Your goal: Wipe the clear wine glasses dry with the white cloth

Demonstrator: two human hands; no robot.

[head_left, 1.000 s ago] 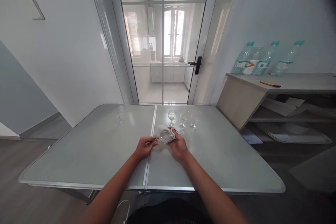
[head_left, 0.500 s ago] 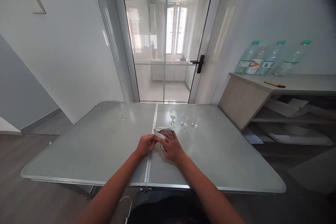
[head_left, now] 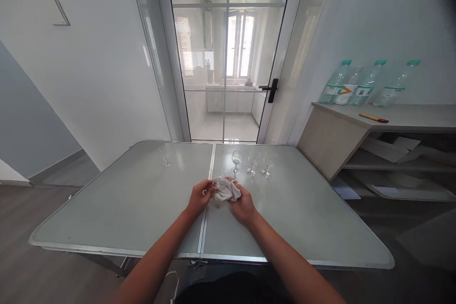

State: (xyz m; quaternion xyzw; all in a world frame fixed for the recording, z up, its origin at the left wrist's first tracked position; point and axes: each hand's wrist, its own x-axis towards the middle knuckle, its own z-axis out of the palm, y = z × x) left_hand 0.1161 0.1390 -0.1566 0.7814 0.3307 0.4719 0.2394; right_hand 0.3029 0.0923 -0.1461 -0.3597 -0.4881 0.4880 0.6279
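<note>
Over the middle of a grey folding table (head_left: 124,209), my left hand (head_left: 200,196) pinches the stem and foot of a small wine glass (head_left: 215,185). My right hand (head_left: 241,203) is closed on a white cloth (head_left: 226,189) wrapped round the glass's bowl, which the cloth mostly hides. Just beyond my hands three clear stemmed glasses (head_left: 252,163) stand upright in a row. One more glass (head_left: 165,156) stands alone at the far left of the table.
A glass door with a black handle (head_left: 270,89) stands behind the table. A wooden shelf unit (head_left: 331,142) at the right carries several water bottles (head_left: 363,89) and a red and yellow tool (head_left: 373,117).
The cloth has shifted in my right hand: it showed the bowl a second ago, then my hand covered it, and now it is bunched over the glass.
</note>
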